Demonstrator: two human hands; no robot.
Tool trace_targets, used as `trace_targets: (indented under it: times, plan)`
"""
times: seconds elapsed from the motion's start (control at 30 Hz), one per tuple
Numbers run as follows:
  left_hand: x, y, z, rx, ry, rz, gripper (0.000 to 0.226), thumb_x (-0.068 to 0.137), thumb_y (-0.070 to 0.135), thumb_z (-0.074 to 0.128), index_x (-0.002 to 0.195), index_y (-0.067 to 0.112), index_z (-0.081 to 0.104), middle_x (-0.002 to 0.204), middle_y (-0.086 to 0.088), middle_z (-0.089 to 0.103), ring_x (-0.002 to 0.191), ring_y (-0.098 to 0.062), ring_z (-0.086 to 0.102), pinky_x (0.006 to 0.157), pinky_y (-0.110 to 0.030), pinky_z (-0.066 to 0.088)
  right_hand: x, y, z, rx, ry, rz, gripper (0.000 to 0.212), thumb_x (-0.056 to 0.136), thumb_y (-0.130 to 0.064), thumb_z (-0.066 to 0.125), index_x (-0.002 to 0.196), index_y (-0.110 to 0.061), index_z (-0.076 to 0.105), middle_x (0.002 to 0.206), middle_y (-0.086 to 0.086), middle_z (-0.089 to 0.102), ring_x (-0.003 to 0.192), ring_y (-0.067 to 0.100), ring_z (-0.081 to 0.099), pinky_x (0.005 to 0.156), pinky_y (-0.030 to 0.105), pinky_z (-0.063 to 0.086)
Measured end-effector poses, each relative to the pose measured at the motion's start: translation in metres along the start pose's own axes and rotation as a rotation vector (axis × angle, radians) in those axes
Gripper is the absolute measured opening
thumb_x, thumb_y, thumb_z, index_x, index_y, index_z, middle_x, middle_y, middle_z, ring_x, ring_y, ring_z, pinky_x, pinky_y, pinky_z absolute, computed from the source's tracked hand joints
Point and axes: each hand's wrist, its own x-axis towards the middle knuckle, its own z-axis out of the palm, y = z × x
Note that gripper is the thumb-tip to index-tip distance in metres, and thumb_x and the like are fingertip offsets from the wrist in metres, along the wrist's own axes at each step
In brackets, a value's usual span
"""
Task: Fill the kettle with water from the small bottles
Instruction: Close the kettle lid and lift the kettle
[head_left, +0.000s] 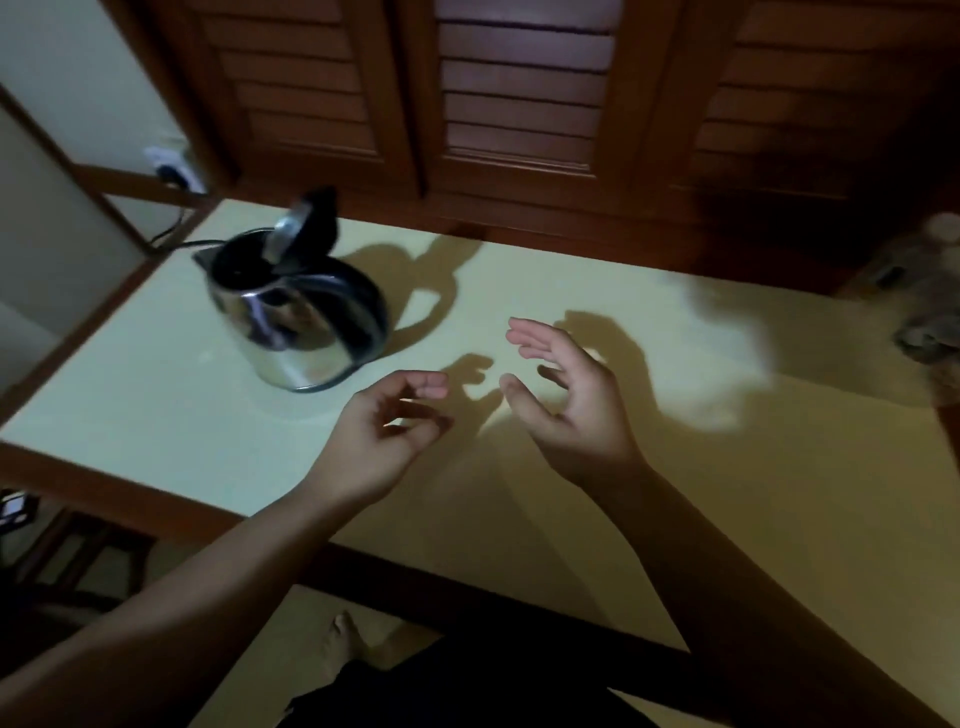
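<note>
So the kettle (298, 312) is sitting on the pale countertop (156, 405) w/ its lid (306, 228) flipped up, spout pointing away toward the left wall side, black handle on the side facing my hands. Its cord (174, 241) runs off behind it to a plug in the wall socket (171, 169). Both my hands are up over the counter, just right of the kettle and a bit nearer to me, not touching it or anything else. My left hand (387, 431) is the one closer to the kettle, palm turned up-ish, fingers loosely curled in w/ nothing between them. My right hand (566, 400) is just beyond that, further from the kettle, fingers spread and relaxed, thumb out, also holding nothing. The two hands are near each other but apart. Way off on the far right from the kettle, at the counter's edge, there's some blurry stuff (930, 291), can't tell what exactly. Behind the kettle and counter are brown louvered wooden doors (524, 93).
</note>
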Motion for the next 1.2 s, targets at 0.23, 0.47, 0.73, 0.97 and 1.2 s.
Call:
trace_targets:
  times: [0.23,0.47,0.73,0.97,1.2]
  plan:
    - [-0.015,-0.028,-0.105,-0.051,0.242,0.078,0.025,0.092,0.004,0.07,0.109,0.022,0.071,0.104,0.003,0.075,0.097,-0.017,0.072,0.088,-0.034,0.06,0.024,-0.053,0.088,0.034,0.053,-0.094,0.059,0.097,-0.018,0.074,0.153,-0.016,0.054,0.146,-0.008,0.065,0.139,0.003,0.056,0.117,0.037,0.048]
    - [0.014,-0.056,-0.21,-0.066,0.327,0.143,0.044,0.088,0.019,0.079,0.128,0.023,0.062,0.123,0.011,0.066,0.114,-0.011,0.065,0.091,-0.031,0.059,0.06,-0.102,0.173,0.019,0.303,-0.075,0.082,0.098,-0.035,0.072,0.167,-0.018,0.03,0.162,-0.019,0.042,0.151,0.0,0.041,0.125,0.037,0.039]
    - [0.061,-0.08,-0.244,-0.154,-0.043,0.115,0.099,0.075,0.045,0.087,0.157,0.028,0.034,0.137,0.032,0.046,0.129,0.009,0.049,0.112,-0.032,0.045,0.1,-0.133,0.22,-0.198,0.44,-0.127,0.073,0.111,-0.026,0.056,0.17,-0.013,0.015,0.16,-0.013,0.044,0.137,-0.009,0.051,0.11,0.015,0.046]
    - [0.071,-0.082,-0.246,-0.111,-0.079,0.242,0.072,0.091,0.028,0.076,0.154,0.03,0.04,0.143,0.02,0.053,0.134,0.004,0.047,0.104,-0.025,0.05,0.113,-0.135,0.237,-0.793,0.114,-0.257,0.06,0.112,-0.05,0.037,0.165,-0.022,0.035,0.176,0.006,0.026,0.161,0.027,0.03,0.13,0.063,0.018]
    - [0.077,-0.078,-0.25,-0.1,-0.095,0.274,0.077,0.089,0.032,0.077,0.155,0.03,0.038,0.146,0.013,0.053,0.134,0.001,0.05,0.106,-0.036,0.051,0.105,-0.132,0.256,-0.95,0.177,-0.211,0.055,0.111,-0.053,0.04,0.159,-0.028,0.048,0.173,0.003,0.033,0.163,0.028,0.024,0.132,0.059,0.004]
